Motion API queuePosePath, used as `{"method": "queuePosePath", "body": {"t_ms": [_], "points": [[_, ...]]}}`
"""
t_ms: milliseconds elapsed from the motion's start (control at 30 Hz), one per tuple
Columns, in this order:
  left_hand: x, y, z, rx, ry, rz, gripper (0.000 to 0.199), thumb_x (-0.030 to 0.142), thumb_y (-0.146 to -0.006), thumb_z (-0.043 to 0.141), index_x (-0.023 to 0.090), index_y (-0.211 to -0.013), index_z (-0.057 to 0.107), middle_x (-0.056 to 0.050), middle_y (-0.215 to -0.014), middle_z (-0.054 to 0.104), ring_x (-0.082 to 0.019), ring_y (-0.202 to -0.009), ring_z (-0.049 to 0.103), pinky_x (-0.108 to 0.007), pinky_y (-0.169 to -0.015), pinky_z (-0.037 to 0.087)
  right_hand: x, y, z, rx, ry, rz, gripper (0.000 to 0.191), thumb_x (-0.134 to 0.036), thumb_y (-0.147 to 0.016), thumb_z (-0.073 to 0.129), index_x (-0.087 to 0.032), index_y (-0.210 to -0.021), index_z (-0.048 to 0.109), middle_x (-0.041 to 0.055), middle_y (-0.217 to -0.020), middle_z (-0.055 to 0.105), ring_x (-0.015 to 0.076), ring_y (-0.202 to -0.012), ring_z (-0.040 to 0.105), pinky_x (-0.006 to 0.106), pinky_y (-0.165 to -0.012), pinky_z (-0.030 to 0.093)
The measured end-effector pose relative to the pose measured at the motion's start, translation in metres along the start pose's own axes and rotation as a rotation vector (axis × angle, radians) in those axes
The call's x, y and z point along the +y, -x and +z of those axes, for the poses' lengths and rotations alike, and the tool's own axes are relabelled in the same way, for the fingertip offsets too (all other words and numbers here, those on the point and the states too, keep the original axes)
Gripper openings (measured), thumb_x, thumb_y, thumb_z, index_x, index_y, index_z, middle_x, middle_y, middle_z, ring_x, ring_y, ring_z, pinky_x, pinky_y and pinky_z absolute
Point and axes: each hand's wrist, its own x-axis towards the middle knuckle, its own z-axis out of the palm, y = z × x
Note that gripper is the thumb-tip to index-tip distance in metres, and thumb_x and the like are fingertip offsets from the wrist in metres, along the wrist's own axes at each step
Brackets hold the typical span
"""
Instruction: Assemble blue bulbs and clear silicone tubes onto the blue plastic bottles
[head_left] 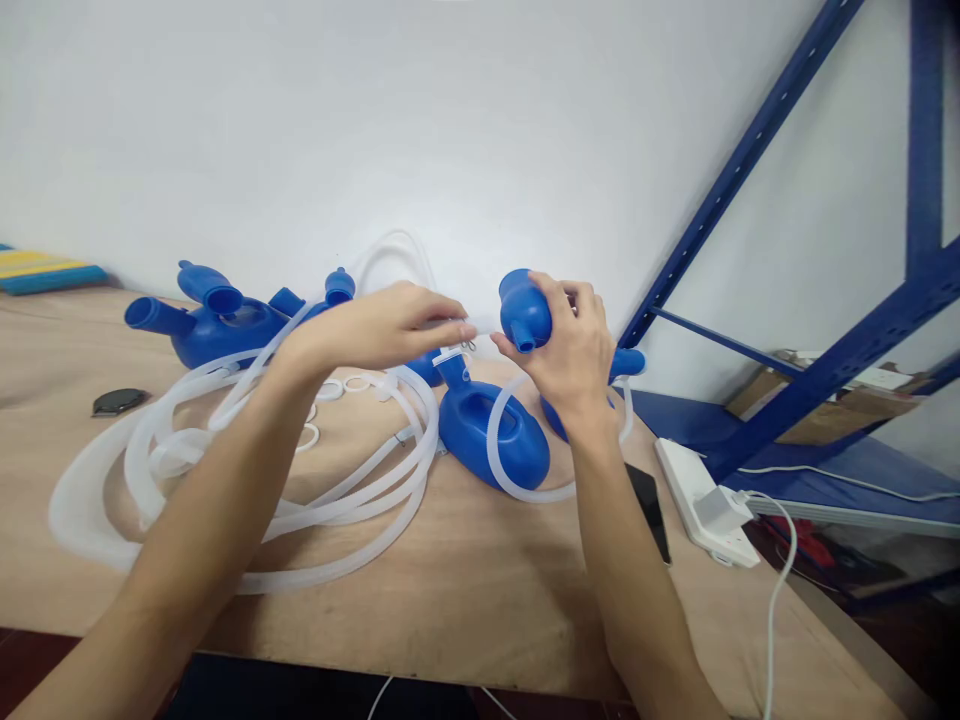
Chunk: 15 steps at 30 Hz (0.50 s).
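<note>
My right hand [574, 345] is wrapped round a small blue bulb-shaped funnel piece [523, 308], raised above the table. To its left, my left hand [420, 325] reaches over the neck of a blue bottle, its fingertips together at a small metal clip [469, 345]; how firmly it grips is hard to see. Below both hands a blue bottle with a handle opening [480, 430] lies on the wooden table [450, 580]. A translucent tube [495, 440] loops over that bottle. Coils of white corrugated hose [337, 575] lie under and beside my left forearm.
More blue bottles [225, 335] stand at the back left, near white rings [307, 437]. A dark round object [120, 402] lies far left. On the right are a phone [649, 510], a white power strip [701, 500] and a blue metal rack [750, 140].
</note>
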Motion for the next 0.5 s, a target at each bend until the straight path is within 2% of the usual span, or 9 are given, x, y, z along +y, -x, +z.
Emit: {"method": "queuePosePath", "body": {"t_ms": [100, 233, 300, 433, 500], "points": [[0.004, -0.007, 0.014, -0.018, -0.025, 0.036, 0.048, 0.057, -0.100, 0.046, 0.020, -0.071, 0.056, 0.000, -0.057, 0.048, -0.014, -0.052, 0.043, -0.032, -0.056, 0.030, -0.010, 0.004, 0.009, 0.028, 0.005, -0.015, 0.065, -0.051, -0.093, 0.062, -0.033, -0.153, 0.043, 0.0140, -0.134, 0.050, 0.0370, -0.119, 0.051, 0.054, -0.096, 0.050], [0.007, -0.008, 0.022, 0.022, -0.040, 0.033, 0.046, 0.054, -0.101, 0.047, 0.020, -0.072, 0.053, 0.000, -0.057, 0.048, -0.014, -0.050, 0.042, -0.032, -0.055, 0.028, -0.014, 0.006, 0.012, 0.017, 0.037, 0.050, 0.065, -0.047, -0.096, 0.057, -0.033, -0.156, 0.035, 0.0166, -0.139, 0.041, 0.0420, -0.127, 0.045, 0.059, -0.097, 0.047], [0.008, -0.008, 0.023, 0.043, -0.044, 0.028, 0.046, 0.053, -0.101, 0.047, 0.020, -0.071, 0.051, 0.001, -0.055, 0.047, -0.013, -0.049, 0.041, -0.032, -0.055, 0.027, -0.012, 0.006, 0.014, 0.044, 0.040, 0.061, 0.063, -0.048, -0.097, 0.056, -0.033, -0.155, 0.036, 0.0168, -0.136, 0.042, 0.0427, -0.128, 0.044, 0.059, -0.096, 0.047], [0.011, -0.010, 0.028, -0.029, -0.046, 0.047, 0.046, 0.051, -0.102, 0.047, 0.020, -0.068, 0.049, 0.001, -0.054, 0.047, -0.013, -0.049, 0.042, -0.032, -0.056, 0.027, -0.003, 0.005, 0.019, 0.090, 0.049, 0.097, 0.056, -0.046, -0.097, 0.055, -0.031, -0.149, 0.042, 0.0171, -0.129, 0.043, 0.0438, -0.126, 0.041, 0.066, -0.096, 0.044], [0.014, -0.012, 0.033, -0.029, -0.056, 0.044, 0.047, 0.052, -0.103, 0.044, 0.020, -0.069, 0.049, 0.001, -0.054, 0.048, -0.014, -0.050, 0.043, -0.032, -0.056, 0.027, 0.005, 0.004, 0.020, 0.043, 0.060, 0.088, 0.057, -0.041, -0.096, 0.056, -0.031, -0.150, 0.041, 0.0177, -0.129, 0.043, 0.0443, -0.125, 0.040, 0.069, -0.096, 0.042]]}}
